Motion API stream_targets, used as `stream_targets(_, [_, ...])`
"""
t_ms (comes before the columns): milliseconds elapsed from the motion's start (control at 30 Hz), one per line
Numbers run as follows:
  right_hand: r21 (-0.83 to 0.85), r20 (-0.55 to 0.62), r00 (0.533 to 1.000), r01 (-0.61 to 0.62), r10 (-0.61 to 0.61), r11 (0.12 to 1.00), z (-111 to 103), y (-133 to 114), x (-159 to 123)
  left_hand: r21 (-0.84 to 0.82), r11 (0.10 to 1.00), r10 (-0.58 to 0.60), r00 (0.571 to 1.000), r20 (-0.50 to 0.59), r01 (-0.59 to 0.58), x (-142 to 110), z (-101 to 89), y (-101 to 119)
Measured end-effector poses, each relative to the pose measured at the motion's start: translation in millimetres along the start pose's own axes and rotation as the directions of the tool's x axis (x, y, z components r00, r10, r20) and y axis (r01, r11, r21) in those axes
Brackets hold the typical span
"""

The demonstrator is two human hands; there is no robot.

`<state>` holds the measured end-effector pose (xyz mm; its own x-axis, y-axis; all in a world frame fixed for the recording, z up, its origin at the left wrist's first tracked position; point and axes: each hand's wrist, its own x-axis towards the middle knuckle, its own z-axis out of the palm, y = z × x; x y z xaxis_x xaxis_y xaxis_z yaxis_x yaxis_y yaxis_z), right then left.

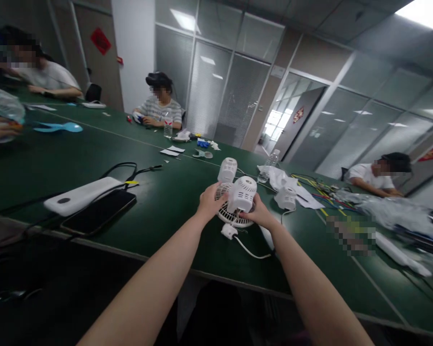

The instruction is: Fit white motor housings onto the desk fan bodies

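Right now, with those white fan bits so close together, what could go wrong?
The nearer white fan part between the hands might slip and knock the round grille right by it. The other white fan part, just behind, could get bumped. And the loose white cord might snag on the right forearm, which is very close.

Dark-green desk [166, 202], black phone [101, 212] just beside a white oblong device [86, 193] over on the left, blue piece [70, 127] farther back, white paper slips [169, 153], upright clear bottle [168, 129] behind them, vented white housing [286, 198] right of centre, crumpled clear plastic [391, 211] off right.
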<state>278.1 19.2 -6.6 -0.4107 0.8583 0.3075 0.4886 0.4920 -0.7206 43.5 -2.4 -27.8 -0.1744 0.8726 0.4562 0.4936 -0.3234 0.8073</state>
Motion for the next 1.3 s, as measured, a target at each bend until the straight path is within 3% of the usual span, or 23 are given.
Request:
stream_targets(167, [-0.057, -0.066, 0.996, -0.056, 0.053, 0.997, -26, 3, -36, -0.034, 0.986, -0.167, 0.984, -0.054, 0.165, 2, 3.2, -14])
stream_targets(433, [-0.088, -0.215, 0.957, -0.215, 0.192, 0.973, -93, 20, -120, 0.045, 0.97, -0.241, 0.947, 0.213, 0.237, 3, 14.3, -25])
stream_targets(567, [-0.056, -0.276, 0.926, -0.284, 0.259, 0.957, -127, 31, -152, 0.099, 0.966, -0.259, 0.919, 0.296, 0.241, 3, 12.8, -24])
stream_targets(867, [0.004, -0.267, 0.892, -0.379, 0.366, 0.926, -187, 47, -173, 0.185, 0.952, -0.293, 0.894, 0.339, 0.242, 4, 12.4, -23])
stream_targets(1100, [0.055, -0.265, 0.884, -0.385, 0.385, 0.921, -190, 42, -184, 0.195, 0.955, -0.282, 0.89, 0.359, 0.223, 2, 11.0, -17])
stream_targets(1300, [0.091, -0.422, 0.853, -0.296, 0.306, 0.951, -171, 41, -196, 0.196, 0.955, -0.282, 0.889, 0.36, 0.224, -1, 8.6, -10])
